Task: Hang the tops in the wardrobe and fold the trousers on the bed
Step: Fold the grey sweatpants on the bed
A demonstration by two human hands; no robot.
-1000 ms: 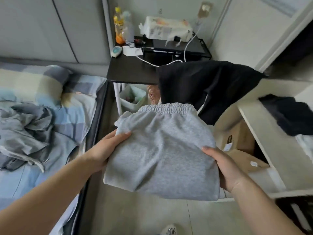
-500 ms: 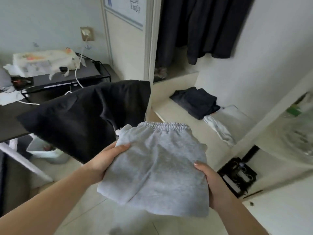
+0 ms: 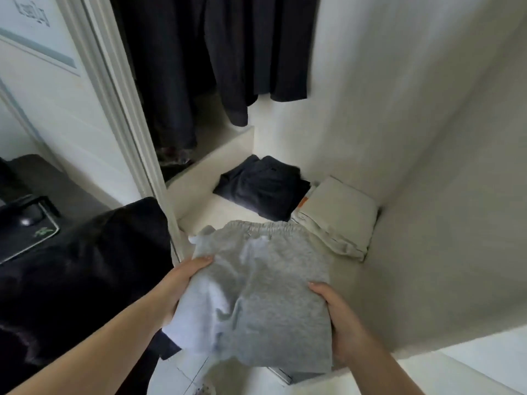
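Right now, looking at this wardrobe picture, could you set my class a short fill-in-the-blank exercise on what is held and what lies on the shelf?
1. Both hands, the left hand and the right hand, hold folded trousers coloured ____.
2. The folded dark garment lies on the wardrobe ____.
3. The folded cream garment lies to the ____ of the dark one.
4. Above the shelf, dark clothes ____.

Missing words: grey; shelf; right; hang

The poster [image 3: 31, 21] carries print too blurred to read.

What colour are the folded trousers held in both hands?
Light heather grey trousers, elastic waistband; clearest in the head view.
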